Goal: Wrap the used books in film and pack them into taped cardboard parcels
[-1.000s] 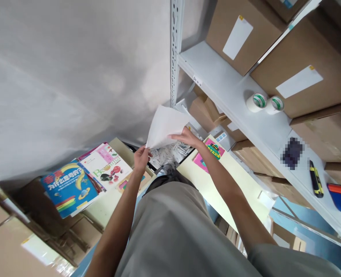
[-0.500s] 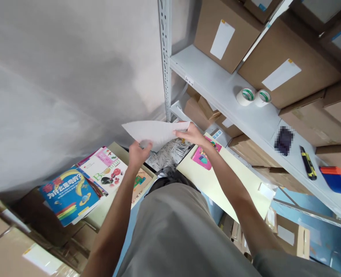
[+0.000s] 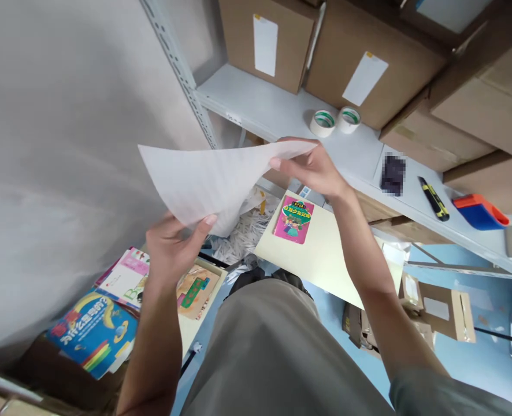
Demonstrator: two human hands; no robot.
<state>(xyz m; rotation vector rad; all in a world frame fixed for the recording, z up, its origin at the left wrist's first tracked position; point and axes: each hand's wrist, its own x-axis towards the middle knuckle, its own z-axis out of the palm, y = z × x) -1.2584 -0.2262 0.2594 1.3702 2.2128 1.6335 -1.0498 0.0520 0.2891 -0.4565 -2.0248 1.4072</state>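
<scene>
A white sheet of paper [image 3: 204, 179] is stretched between my hands, bowed along its upper edge. My left hand [image 3: 175, 248] pinches its lower edge, thumb on top. The far right corner is gripped by my right hand [image 3: 308, 164], fingers behind the sheet and thumb in front. Under the paper lies a heap of shredded paper strips [image 3: 249, 231]. A small pink book [image 3: 294, 221] rests on the pale yellow board [image 3: 325, 248] below my right hand. Beside my left forearm are a blue children's book [image 3: 95, 329], a white booklet [image 3: 119, 283] and a tan book [image 3: 197, 292].
A grey metal shelf [image 3: 264, 101] runs along the right with cardboard boxes [image 3: 264, 43], two tape rolls [image 3: 323, 123], a yellow-black cutter [image 3: 433, 199] and a blue-orange object [image 3: 481, 211] on it. A grey wall [image 3: 65, 144] stands at left. More boxes [image 3: 442, 306] sit on the blue floor.
Both hands have come up and nearer with the sheet, which now shows larger and more spread out. My view has turned, so the shelf and books sit differently.
</scene>
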